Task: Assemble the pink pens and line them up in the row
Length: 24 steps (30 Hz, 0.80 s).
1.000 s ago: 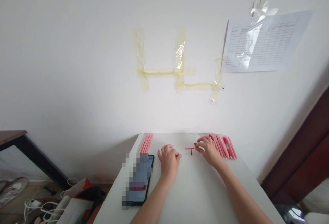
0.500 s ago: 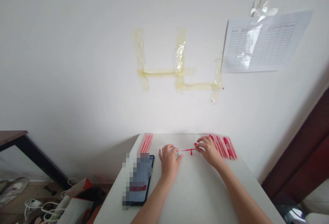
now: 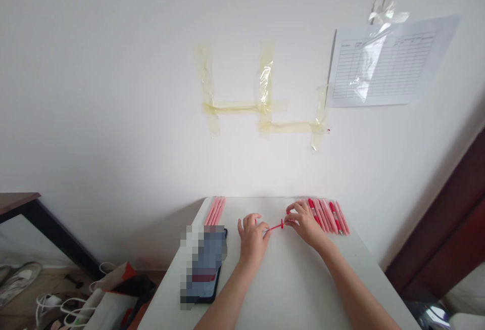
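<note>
A thin red pen refill [image 3: 276, 227] stretches between my two hands above the white table. My left hand [image 3: 254, 234] has thumb and forefinger pinched at its left end. At the other end, my right hand [image 3: 303, 221] grips it with the fingertips. A small red piece [image 3: 282, 224] lies across the refill's line near the right fingertips; whether they touch, I cannot tell. Another bit of red [image 3: 255, 222] shows by my left fingers, partly hidden. Right beside my right hand is a row of pink pen-like sticks [image 3: 326, 216], with red pens [image 3: 335, 217] among them.
Several pink sticks [image 3: 215, 211] lie at the table's back left corner. A phone [image 3: 206, 269], partly pixelated, rests left of my left forearm. The white wall [image 3: 242, 168] rises behind the table [image 3: 291, 289]. Cables and bags [image 3: 109, 299] crowd the floor at left.
My left hand has moved slightly right and its thumb and forefinger have closed on the refill's left end. My right hand shifted a little left, and the refill now tilts.
</note>
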Each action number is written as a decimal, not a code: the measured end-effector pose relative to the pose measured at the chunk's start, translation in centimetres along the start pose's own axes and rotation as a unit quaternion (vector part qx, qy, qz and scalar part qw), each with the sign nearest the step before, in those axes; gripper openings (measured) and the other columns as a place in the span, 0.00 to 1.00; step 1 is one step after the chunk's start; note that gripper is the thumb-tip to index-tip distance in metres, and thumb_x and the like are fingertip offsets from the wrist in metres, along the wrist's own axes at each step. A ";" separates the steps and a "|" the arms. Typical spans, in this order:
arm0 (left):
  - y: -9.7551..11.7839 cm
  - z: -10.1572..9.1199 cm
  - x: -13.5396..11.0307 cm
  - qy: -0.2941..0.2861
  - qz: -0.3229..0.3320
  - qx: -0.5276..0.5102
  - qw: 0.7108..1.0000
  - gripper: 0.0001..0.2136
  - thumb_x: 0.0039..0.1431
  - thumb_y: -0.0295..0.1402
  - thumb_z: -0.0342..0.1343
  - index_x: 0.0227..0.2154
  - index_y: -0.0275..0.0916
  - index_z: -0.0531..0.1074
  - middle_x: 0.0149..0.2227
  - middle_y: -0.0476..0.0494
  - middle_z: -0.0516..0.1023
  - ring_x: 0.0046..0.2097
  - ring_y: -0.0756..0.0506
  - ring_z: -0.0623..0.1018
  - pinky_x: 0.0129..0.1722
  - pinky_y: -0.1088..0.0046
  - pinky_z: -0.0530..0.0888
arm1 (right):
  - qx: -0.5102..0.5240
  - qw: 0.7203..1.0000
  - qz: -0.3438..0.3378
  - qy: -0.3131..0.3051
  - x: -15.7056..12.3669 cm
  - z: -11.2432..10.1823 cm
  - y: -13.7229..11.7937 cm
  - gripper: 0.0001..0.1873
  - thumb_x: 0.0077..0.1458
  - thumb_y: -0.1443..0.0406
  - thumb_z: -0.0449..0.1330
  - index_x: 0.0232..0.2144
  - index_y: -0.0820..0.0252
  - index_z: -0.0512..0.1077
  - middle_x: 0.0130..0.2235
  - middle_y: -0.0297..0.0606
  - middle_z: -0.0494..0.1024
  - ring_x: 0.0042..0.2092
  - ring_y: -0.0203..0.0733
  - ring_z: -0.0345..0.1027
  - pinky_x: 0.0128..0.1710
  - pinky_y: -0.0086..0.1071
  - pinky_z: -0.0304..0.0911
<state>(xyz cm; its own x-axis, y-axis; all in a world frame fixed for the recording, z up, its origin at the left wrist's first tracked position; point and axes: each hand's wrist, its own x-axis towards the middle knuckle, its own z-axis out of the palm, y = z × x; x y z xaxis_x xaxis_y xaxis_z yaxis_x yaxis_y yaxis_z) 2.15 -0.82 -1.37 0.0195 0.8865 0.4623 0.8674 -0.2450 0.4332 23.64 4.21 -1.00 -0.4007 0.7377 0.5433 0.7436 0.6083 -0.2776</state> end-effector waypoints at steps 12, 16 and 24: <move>0.4 0.1 -0.3 0.032 -0.026 0.018 0.999 0.04 0.57 0.26 0.58 0.28 0.41 0.75 0.51 0.42 0.75 0.60 0.39 0.70 0.67 0.37 0.56 | -0.006 0.998 0.022 0.051 -0.2 0.3 1.1 0.11 0.65 0.63 0.59 0.46 0.46 0.80 0.47 0.42 0.76 0.54 0.54 0.66 0.56 0.53 0.66; 0.5 0.4 -0.4 0.026 -0.032 0.033 0.999 0.05 0.57 0.27 0.58 0.26 0.40 0.74 0.51 0.42 0.75 0.59 0.39 0.70 0.67 0.38 0.56 | -0.009 0.999 0.025 0.047 -0.4 0.5 1.6 0.11 0.65 0.63 0.58 0.45 0.47 0.80 0.47 0.42 0.76 0.55 0.54 0.65 0.56 0.54 0.65; 0.8 0.9 -0.6 0.005 -0.034 0.048 0.998 0.07 0.57 0.31 0.60 0.24 0.40 0.74 0.51 0.41 0.75 0.59 0.37 0.69 0.66 0.36 0.55 | -0.009 0.999 0.018 0.050 -0.5 1.0 1.9 0.11 0.65 0.64 0.58 0.44 0.49 0.80 0.47 0.42 0.76 0.55 0.55 0.64 0.57 0.55 0.64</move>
<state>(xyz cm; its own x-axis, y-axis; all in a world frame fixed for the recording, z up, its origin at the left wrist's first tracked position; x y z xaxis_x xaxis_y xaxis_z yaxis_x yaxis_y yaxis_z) 3.25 -1.17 -2.01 -0.0466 0.8958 0.4420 0.9099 -0.1445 0.3887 24.78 5.27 -2.58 -0.3186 0.7263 0.6092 0.7670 0.5751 -0.2845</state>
